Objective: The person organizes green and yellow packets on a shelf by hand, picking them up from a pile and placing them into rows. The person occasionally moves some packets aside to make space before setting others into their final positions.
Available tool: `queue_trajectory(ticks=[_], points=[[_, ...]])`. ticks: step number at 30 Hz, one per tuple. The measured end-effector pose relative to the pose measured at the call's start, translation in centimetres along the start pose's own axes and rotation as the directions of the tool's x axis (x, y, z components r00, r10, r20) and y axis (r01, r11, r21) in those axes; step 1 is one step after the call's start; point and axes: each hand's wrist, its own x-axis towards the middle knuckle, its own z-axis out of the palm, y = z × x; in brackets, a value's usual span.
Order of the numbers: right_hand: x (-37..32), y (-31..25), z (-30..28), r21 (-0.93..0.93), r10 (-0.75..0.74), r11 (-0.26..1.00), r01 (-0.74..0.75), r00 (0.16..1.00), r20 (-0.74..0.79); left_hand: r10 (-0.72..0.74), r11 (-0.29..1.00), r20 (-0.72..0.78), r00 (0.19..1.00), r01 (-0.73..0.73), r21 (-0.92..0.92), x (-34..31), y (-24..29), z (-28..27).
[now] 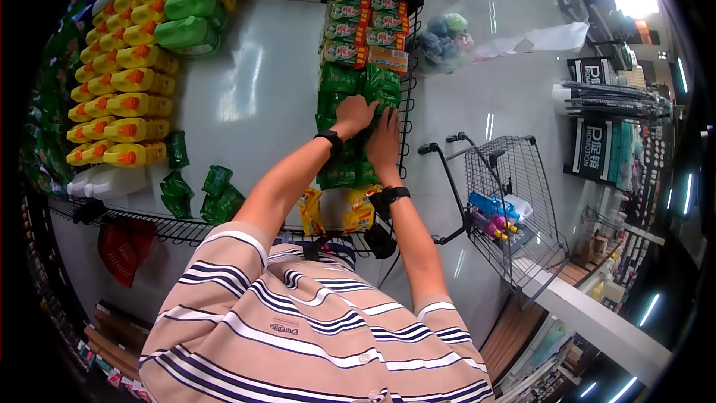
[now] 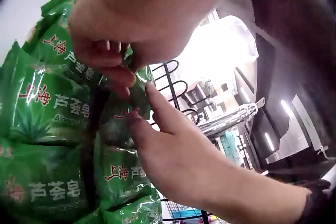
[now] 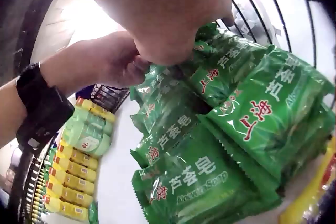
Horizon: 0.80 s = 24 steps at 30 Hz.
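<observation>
Green packets of aloe soap [image 3: 199, 179] lie in two columns on the wire rack's right side. Over these columns my left hand [image 1: 356, 115] has its fingers curled round the edge of a green soap packet [image 2: 137, 94]. My right hand [image 1: 383, 148] is just beside it, nearer the rack's outer edge. In the left wrist view, the right hand's thumb and index finger pinch the same packet. My hands partly hide that packet. Around them the other packets [image 2: 50, 100] lie with their printed faces up. Each wrist wears a black band.
Boxed soap packs [image 1: 344, 30] stand behind the green packets. Yellow bottles [image 1: 138, 104] and green bottles [image 1: 186, 33] fill the rack's left side. Loose green packets [image 1: 220, 198] and yellow packets [image 1: 359, 210] lie near the front edge. A shopping cart [image 1: 514, 179] stands to the right.
</observation>
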Motion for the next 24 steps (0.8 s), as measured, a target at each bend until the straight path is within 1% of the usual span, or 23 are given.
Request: queue_trajectory(ticks=[1,2,3,4,6,7,8,9,10,11,12,13,14,15,16,17,18,19,20,21,22,23,24], points=[[0.1,-0.3,-0.1,-0.078,0.020,0.997,-0.018,1.000,0.021,-0.004,1.000,-0.002,1.000,0.004,0.005,-0.3,-0.4,0.1],[0.0,-0.7,-0.2,-0.154,0.041,0.987,-0.034,0.998,0.042,0.045,0.998,-0.017,0.999,-0.044,0.053,-0.5,-1.0,0.3],[0.1,-0.9,-0.2,-0.147,0.036,0.989,-0.029,0.999,0.040,0.094,0.991,-0.033,0.995,-0.091,0.101,-0.9,-1.4,0.0],[0.2,-1.0,-0.2,-0.134,0.042,0.990,-0.038,0.999,0.031,0.093,0.991,-0.042,0.995,-0.088,0.104,-1.4,-2.0,-0.3],[0.3,-0.8,0.0,-0.123,0.035,0.992,-0.035,0.999,-0.006,0.251,0.967,-0.208,0.945,-0.256,0.005,-3.4,-4.0,-1.1],[0.5,-0.8,-0.1,-0.121,0.020,0.992,-0.020,1.000,-0.006,0.250,0.965,-0.222,0.942,-0.262,-0.028,-4.8,-5.2,-2.0],[0.8,-1.0,-0.3,-0.076,-0.002,0.997,-0.003,0.998,-0.064,0.245,0.962,-0.238,0.940,-0.266,-0.060,-6.0,-6.9,-3.3],[0.8,-1.1,-0.4,-0.029,-0.022,0.999,0.019,0.993,-0.116,0.144,0.973,-0.175,0.974,-0.172,-0.153,-6.8,-9.1,-4.5],[1.2,-1.6,-0.9,-0.006,-0.042,0.999,0.042,0.996,-0.073,0.037,0.969,-0.105,0.994,-0.062,-0.239,-8.0,-11.8,-5.5],[1.4,-1.6,-0.6,-0.073,-0.102,0.992,0.098,0.994,-0.043,-0.002,0.970,-0.123,0.992,-0.028,-0.242,-9.0,-14.7,-6.6],[1.5,-1.7,-0.1,-0.130,-0.170,0.977,0.168,0.985,-0.005,-0.075,0.990,-0.193,0.978,0.050,-0.130,-9.9,-18.3,-7.5],[1.6,-2.0,0.1,-0.133,-0.196,0.972,0.193,0.981,-0.008,-0.151,0.988,-0.261,0.953,0.151,-0.021,-11.6,-22.0,-8.2],[1.4,-1.5,0.9,-0.067,-0.231,0.972,0.227,0.971,-0.058,-0.211,0.977,-0.277,0.937,0.211,-0.029,-13.5,-25.6,-8.9],[1.5,-1.5,0.8,-0.051,-0.203,0.978,0.201,0.979,-0.027,-0.251,0.941,-0.313,0.916,0.307,0.143,-14.6,-28.6,-9.8],[1.6,-1.8,0.5,-0.057,-0.196,0.979,0.196,0.981,0.000,-0.273,0.870,-0.346,0.898,0.384,0.310,-15.6,-30.7,-10.7],[1.6,-1.5,0.3,-0.043,-0.213,0.976,0.213,0.977,0.009,-0.293,0.861,-0.355,0.888,0.406,0.305,-17.0,-32.0,-11.2],[1.6,-0.8,0.0,-0.054,-0.204,0.977,0.207,0.978,0.044,-0.355,0.856,-0.242,0.903,0.419,0.304,-18.3,-32.9,-11.3],[1.5,-1.8,-0.2,-0.070,-0.202,0.976,0.207,0.977,0.075,-0.410,0.852,-0.131,0.903,0.430,0.297,-19.6,-33.9,-11.8],[1.3,-2.1,-0.2,-0.072,-0.212,0.973,0.217,0.974,0.078,-0.373,0.872,-0.142,0.917,0.399,0.283,-19.7,-33.7,-11.5],[1.1,-2.7,-0.4,-0.037,-0.200,0.979,0.200,0.980,0.015,-0.377,0.873,-0.144,0.915,0.403,0.275,-19.2,-34.5,-10.7],[0.8,-3.5,-0.7,-0.001,-0.179,0.984,0.180,0.983,-0.049,-0.321,0.881,-0.131,0.938,0.347,0.321,-18.2,-35.8,-9.2],[0.3,-4.8,-0.9,-0.004,-0.178,0.984,0.178,0.983,-0.047,-0.263,0.885,-0.111,0.958,0.285,0.369,-17.6,-36.3,-8.3],[-0.7,-6.3,-1.1,0.018,-0.170,0.985,0.171,0.984,-0.045,-0.224,0.878,-0.096,0.970,0.244,0.412,-17.2,-35.3,-8.7]])
